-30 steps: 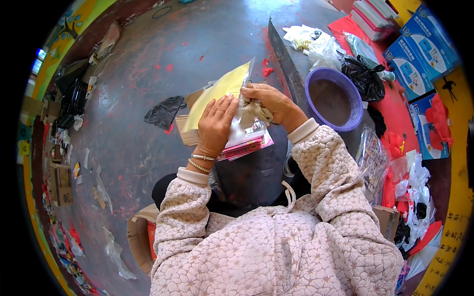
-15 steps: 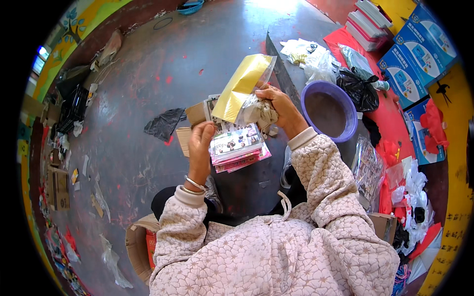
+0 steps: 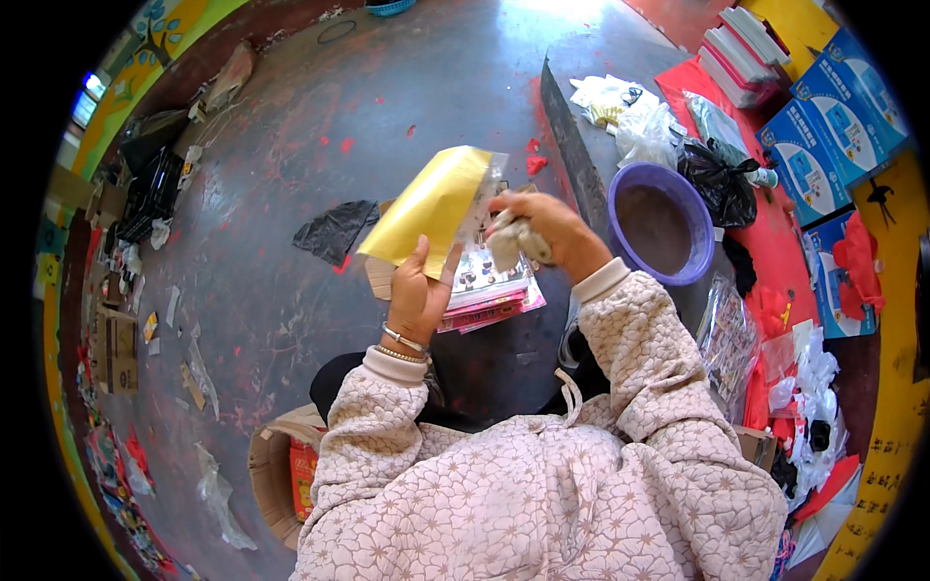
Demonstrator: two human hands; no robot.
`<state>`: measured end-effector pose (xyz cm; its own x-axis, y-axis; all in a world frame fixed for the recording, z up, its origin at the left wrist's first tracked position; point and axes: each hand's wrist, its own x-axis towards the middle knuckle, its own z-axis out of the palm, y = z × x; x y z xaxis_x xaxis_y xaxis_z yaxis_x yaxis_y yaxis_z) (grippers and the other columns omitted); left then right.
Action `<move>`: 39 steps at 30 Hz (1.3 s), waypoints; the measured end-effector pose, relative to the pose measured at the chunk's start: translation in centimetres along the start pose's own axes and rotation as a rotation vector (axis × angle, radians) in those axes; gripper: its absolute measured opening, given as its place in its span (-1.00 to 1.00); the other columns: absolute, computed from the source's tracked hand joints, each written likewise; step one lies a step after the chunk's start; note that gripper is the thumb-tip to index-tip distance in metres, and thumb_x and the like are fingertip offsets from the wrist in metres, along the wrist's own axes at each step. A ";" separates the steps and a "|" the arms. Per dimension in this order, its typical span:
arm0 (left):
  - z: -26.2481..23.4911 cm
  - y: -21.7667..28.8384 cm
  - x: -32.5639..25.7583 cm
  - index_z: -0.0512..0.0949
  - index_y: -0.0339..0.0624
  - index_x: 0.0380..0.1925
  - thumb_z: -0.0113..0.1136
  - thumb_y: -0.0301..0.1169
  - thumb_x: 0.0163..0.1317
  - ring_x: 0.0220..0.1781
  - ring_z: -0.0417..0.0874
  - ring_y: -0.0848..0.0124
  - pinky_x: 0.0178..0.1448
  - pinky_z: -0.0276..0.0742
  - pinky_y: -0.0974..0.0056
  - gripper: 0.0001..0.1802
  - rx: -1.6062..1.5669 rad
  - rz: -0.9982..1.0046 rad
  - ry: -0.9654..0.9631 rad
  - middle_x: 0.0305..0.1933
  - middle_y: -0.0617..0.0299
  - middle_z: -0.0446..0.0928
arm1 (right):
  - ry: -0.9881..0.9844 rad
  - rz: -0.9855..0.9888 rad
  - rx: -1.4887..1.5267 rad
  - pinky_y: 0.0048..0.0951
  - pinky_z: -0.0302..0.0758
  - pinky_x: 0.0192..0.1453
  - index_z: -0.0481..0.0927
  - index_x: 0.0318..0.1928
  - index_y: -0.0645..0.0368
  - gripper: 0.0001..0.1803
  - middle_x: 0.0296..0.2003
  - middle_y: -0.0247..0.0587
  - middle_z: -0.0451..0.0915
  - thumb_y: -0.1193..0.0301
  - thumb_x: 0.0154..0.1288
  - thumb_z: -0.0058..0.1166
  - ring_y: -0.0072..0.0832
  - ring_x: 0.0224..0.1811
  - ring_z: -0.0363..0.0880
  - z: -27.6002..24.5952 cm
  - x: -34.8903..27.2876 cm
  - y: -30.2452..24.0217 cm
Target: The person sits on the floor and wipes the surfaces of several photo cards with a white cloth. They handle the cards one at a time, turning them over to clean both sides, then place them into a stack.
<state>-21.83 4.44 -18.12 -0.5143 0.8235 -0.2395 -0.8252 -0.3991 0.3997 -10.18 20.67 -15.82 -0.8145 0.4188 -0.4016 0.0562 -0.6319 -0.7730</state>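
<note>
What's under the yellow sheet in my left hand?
Below the yellow sheet, part of a pink-edged printed stack and some cardboard show. Whatever else the sheet and your left hand cover can't be seen.

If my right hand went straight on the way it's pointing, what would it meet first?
Probably the clear-edged yellow sheet held in your left hand, just ahead of your right hand, though the depth between them is unclear.

Left grip (image 3: 420,298) pinching, thumb raised; right grip (image 3: 557,228) curled, farther forward.
</note>
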 end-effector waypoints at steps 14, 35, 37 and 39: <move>-21.2 -10.6 4.4 0.27 -0.31 0.01 -0.25 -0.36 0.31 0.08 0.40 0.20 0.17 0.33 0.22 -0.67 0.785 -0.136 0.066 0.07 0.06 0.35 | 0.298 -0.681 -1.022 -0.43 0.40 -0.22 0.35 -0.10 0.28 -0.51 -0.27 -0.08 0.41 0.58 -0.19 0.05 -0.37 -0.29 0.43 -3.0 6.9 10.3; -16.5 -8.4 0.9 0.14 -0.36 0.07 -0.38 -0.29 0.36 0.09 0.38 0.07 0.15 0.40 0.02 -0.59 -0.046 -0.411 0.529 0.06 -0.10 0.32 | 0.445 -0.540 -1.594 -0.29 0.43 -0.11 0.43 -0.26 0.12 -0.80 -0.20 -0.07 0.35 0.54 0.04 -0.09 -0.17 -0.09 0.36 -10.4 10.5 19.0; -16.9 -7.3 0.2 0.13 -0.36 0.08 -0.38 -0.29 0.36 0.07 0.40 0.08 0.13 0.42 0.05 -0.59 0.086 -0.393 0.476 0.06 -0.09 0.32 | 0.537 -0.403 -1.597 -0.28 0.42 -0.09 0.43 -0.25 0.14 -0.78 -0.21 -0.06 0.35 0.56 0.02 -0.09 -0.17 -0.11 0.36 -11.2 10.7 17.9; -17.9 -6.8 -0.1 0.19 -0.35 0.05 -0.33 -0.32 0.35 0.02 0.45 0.14 0.09 0.46 0.11 -0.62 0.237 -0.363 0.433 0.05 -0.04 0.34 | 0.786 -0.462 -1.475 -0.23 0.38 -0.09 0.44 -0.27 0.14 -0.76 -0.24 -0.05 0.36 0.58 -0.04 -0.04 -0.12 -0.15 0.36 -10.7 10.9 16.4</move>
<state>-20.40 -0.11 -36.62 -0.2991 0.6316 -0.7153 -0.9167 0.0180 0.3992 -11.91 21.83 -38.15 -0.4869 0.8532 0.1868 0.7209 0.5133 -0.4657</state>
